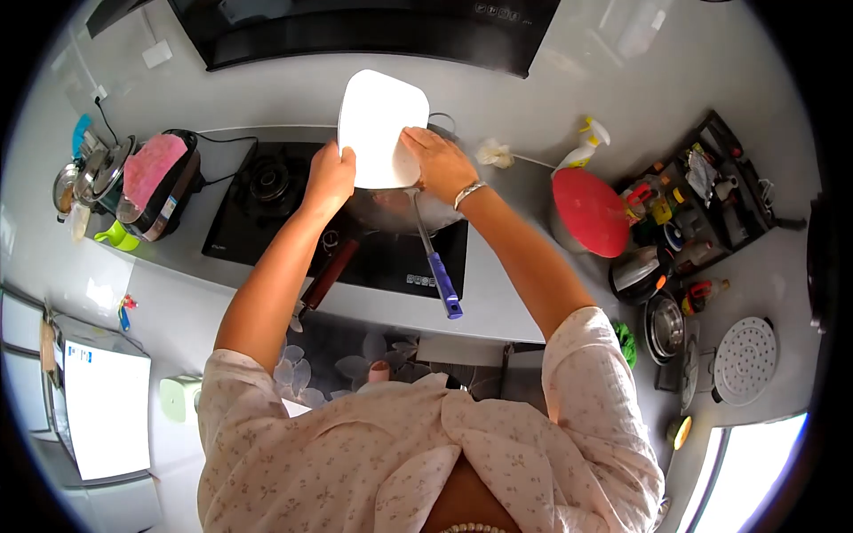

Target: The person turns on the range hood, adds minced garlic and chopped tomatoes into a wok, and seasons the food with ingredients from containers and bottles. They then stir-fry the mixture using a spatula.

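Observation:
Both hands hold a white square dish (382, 124) with rounded corners, tilted up over the wok. My left hand (330, 178) is closed around its left edge. My right hand (440, 163) grips the lower right side, fingers lying on the white surface and thumb hidden. Below it, the wok (360, 209) sits on the black gas stove (306, 200), partly covered by the dish and my hands; its contents are hard to make out. The wok's brown handle (334, 269) points toward me. A turner with a purple handle (444, 284) leans in the wok.
A second burner (269, 180) is on the left. Left of the stove stands an appliance with a pink cloth (155, 169) on it. On the right are a red lid (589, 211), a spray bottle (588, 142), a kettle (640, 271) and a black rack (724, 191). A range hood (364, 31) hangs above.

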`<state>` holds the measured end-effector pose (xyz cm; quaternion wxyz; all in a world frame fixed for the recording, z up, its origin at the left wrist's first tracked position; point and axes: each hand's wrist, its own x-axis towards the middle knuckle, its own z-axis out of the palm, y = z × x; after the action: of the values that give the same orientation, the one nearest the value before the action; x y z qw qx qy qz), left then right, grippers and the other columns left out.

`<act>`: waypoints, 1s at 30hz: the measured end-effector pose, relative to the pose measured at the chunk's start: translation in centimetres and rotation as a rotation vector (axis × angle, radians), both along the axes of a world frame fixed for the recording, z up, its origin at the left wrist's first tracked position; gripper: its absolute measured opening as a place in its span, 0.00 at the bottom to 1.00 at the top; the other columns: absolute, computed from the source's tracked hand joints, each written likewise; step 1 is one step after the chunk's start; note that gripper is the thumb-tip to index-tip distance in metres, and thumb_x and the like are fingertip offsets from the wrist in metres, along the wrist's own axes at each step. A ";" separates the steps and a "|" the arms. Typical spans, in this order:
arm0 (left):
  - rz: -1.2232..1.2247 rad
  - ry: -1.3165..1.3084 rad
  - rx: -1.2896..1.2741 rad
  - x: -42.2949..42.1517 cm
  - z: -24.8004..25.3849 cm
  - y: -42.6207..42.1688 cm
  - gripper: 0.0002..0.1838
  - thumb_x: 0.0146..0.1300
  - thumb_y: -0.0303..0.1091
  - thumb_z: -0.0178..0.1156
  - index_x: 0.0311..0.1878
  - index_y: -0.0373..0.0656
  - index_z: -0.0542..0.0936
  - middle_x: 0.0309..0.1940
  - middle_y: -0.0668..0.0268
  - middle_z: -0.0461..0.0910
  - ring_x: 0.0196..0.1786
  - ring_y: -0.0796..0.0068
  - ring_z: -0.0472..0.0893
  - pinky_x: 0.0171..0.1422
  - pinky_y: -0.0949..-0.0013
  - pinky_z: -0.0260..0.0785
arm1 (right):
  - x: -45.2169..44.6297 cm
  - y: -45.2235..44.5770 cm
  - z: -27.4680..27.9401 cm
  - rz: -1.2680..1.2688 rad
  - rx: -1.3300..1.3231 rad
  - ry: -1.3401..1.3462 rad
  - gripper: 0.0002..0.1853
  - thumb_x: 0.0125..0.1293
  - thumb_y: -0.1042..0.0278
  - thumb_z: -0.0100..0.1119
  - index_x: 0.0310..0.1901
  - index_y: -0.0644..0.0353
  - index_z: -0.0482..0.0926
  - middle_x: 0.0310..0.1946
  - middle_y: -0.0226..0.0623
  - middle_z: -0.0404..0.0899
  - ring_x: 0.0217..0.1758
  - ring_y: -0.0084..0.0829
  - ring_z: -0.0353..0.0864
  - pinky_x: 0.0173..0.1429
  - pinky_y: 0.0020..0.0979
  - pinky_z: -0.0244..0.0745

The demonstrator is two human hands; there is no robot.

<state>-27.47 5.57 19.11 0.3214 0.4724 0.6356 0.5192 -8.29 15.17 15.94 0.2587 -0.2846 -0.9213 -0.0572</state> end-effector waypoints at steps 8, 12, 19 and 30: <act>0.183 0.705 0.328 -2.0 -0.4 1.1 0.13 0.69 0.30 0.44 0.46 0.28 0.72 0.37 0.42 0.78 0.39 0.41 0.77 0.44 0.47 0.69 | 2.4 1.0 -3.6 -0.051 0.006 -0.052 0.21 0.63 0.71 0.53 0.59 0.60 0.72 0.66 0.35 0.67 0.72 0.34 0.61 0.71 0.34 0.60; 0.071 -0.120 0.063 -0.5 1.4 -0.1 0.11 0.69 0.31 0.43 0.42 0.33 0.73 0.24 0.58 0.75 0.19 0.65 0.73 0.24 0.64 0.65 | 5.3 -4.0 0.8 -0.084 -0.484 0.300 0.17 0.70 0.62 0.51 0.54 0.64 0.77 0.55 0.41 0.77 0.55 0.39 0.78 0.59 0.34 0.72; -0.299 -0.700 0.000 8.1 1.6 -2.8 0.09 0.66 0.35 0.54 0.35 0.39 0.73 0.22 0.66 0.72 0.18 0.78 0.68 0.20 0.75 0.55 | 11.6 -11.8 2.8 -0.019 -1.480 1.133 0.25 0.74 0.51 0.44 0.57 0.69 0.69 0.42 0.46 0.79 0.42 0.33 0.81 0.39 0.28 0.74; -0.624 -0.780 -0.249 22.9 -2.0 -9.8 0.12 0.69 0.38 0.50 0.46 0.38 0.71 0.26 0.65 0.73 0.18 0.79 0.68 0.18 0.75 0.55 | 23.9 -24.1 1.1 -0.049 -1.385 1.617 0.15 0.70 0.65 0.45 0.50 0.66 0.72 0.42 0.46 0.80 0.40 0.35 0.82 0.30 0.29 0.77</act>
<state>-4.52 -4.22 17.11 0.7281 0.3690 0.3539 0.4566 15.60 -8.94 17.07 0.5741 -0.3418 -0.3016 0.6801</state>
